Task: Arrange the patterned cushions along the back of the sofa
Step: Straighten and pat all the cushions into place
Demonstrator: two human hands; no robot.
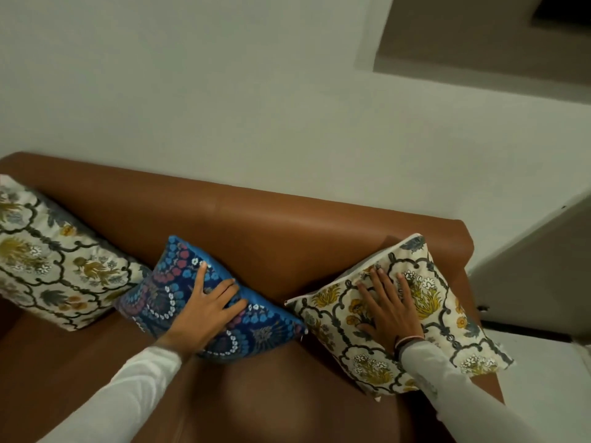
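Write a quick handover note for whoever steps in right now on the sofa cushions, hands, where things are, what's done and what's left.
Left hand: flat, open, on the blue cushion, mid-sofa.
Right hand: flat, open, on the right cream floral cushion.
Left cream floral cushion leans against the sofa back, untouched.
Done: all three stand along the back.
Left: the blue one sits skewed and overlaps its left neighbour; probably straighten and even the spacing.

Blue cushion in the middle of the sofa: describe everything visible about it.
The blue cushion is a dark blue fabric square patterned with light blue, red and white flowers, edged in plain bright blue. It leans tilted against the brown sofa backrest, lower edge on the seat. The left hand presses flat on its face. Its left corner touches the cream floral cushion beside it.
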